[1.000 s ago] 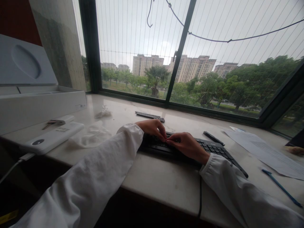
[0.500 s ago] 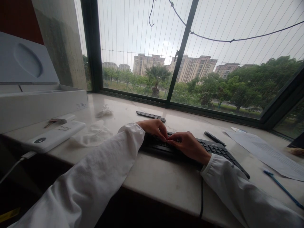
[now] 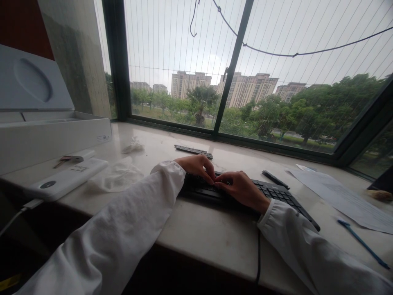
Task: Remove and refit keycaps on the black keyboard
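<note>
A black keyboard lies on the pale stone sill, its cable hanging over the front edge. Over its left half, my left hand is bent down with fingers pinched together. My right hand comes in from the right, also pinched, its fingertips meeting those of the left close above the keys. Whatever lies between the fingertips is too small or hidden to make out. Both hands cover part of the keys. White sleeves reach to both wrists.
Behind the keyboard lie dark narrow strips and another black piece. To the left are crumpled tissue, a white power bank, a key and a white box. Papers and a blue stick lie right.
The whole view has shifted slightly. Both hands stay pinched together over the same part of the keyboard, with hardly any visible movement.
</note>
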A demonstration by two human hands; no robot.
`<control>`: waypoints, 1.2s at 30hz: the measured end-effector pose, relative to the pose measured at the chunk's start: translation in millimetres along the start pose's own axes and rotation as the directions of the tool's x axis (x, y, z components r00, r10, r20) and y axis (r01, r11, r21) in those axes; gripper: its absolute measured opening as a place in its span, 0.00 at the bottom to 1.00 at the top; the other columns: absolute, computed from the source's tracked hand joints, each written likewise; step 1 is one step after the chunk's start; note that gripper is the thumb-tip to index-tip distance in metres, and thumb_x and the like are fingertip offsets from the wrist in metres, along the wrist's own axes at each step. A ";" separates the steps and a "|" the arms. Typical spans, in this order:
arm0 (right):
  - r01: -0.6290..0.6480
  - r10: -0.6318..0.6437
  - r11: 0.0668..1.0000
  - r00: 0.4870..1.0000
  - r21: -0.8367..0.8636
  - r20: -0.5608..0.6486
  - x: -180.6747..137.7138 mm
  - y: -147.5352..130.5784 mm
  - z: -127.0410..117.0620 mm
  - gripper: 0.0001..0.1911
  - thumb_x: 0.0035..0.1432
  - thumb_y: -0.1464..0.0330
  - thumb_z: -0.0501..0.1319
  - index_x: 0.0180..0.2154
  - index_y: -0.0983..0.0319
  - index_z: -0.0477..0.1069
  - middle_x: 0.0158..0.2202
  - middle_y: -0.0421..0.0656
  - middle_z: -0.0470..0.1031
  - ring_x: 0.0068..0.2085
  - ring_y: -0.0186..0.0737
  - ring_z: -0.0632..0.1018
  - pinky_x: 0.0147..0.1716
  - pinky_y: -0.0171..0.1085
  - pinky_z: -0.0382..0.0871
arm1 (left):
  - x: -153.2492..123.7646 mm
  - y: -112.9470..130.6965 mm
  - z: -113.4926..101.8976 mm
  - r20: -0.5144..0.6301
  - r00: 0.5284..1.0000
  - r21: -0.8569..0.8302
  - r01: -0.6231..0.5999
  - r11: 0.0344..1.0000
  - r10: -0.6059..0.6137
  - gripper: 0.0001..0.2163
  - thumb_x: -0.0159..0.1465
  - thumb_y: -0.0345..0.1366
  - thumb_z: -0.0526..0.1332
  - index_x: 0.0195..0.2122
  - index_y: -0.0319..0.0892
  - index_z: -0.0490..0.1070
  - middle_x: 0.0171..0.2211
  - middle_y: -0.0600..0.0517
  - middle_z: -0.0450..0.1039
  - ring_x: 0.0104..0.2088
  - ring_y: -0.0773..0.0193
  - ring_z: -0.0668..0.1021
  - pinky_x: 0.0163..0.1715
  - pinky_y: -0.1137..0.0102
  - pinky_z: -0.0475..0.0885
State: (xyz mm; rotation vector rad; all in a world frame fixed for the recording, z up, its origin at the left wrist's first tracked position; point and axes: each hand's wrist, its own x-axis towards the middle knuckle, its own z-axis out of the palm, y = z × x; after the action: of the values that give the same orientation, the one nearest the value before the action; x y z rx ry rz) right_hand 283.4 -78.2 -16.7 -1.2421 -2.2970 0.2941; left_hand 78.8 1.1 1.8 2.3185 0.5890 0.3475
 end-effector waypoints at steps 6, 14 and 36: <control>-0.002 0.002 1.000 1.000 0.003 0.006 -0.2 -0.2 0.2 0.14 0.54 0.57 0.60 0.36 0.57 0.79 0.32 0.40 0.80 0.33 0.39 0.77 0.36 0.34 0.66 | -0.6 0.6 -0.1 -0.007 1.000 0.014 0.005 1.000 -0.005 0.17 0.46 0.46 0.69 0.34 0.42 0.79 0.30 0.53 0.78 0.33 0.66 0.76 0.35 0.75 0.64; 0.016 -0.016 1.000 1.000 -0.003 -0.004 -0.8 -0.2 -0.4 0.12 0.54 0.58 0.61 0.35 0.56 0.79 0.32 0.39 0.80 0.35 0.39 0.78 0.38 0.35 0.66 | 0.4 1.0 0.6 -0.028 1.000 -0.005 -0.006 1.000 0.006 0.15 0.45 0.43 0.71 0.32 0.42 0.80 0.29 0.53 0.78 0.33 0.65 0.75 0.38 0.72 0.64; -0.016 0.015 0.998 1.000 0.061 0.010 0.2 1.2 -1.4 0.14 0.53 0.58 0.60 0.35 0.58 0.79 0.31 0.40 0.80 0.33 0.38 0.77 0.34 0.33 0.65 | 1.2 1.1 0.1 0.029 0.991 0.029 0.132 0.991 -0.133 0.21 0.48 0.51 0.67 0.37 0.42 0.79 0.27 0.54 0.75 0.24 0.72 0.69 0.23 0.76 0.59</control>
State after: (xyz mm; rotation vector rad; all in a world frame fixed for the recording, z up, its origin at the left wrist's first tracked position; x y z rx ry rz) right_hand 284.9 -77.4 -15.9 -1.2309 -2.2701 0.3734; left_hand 80.2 0.9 2.6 2.2925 0.7322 0.2424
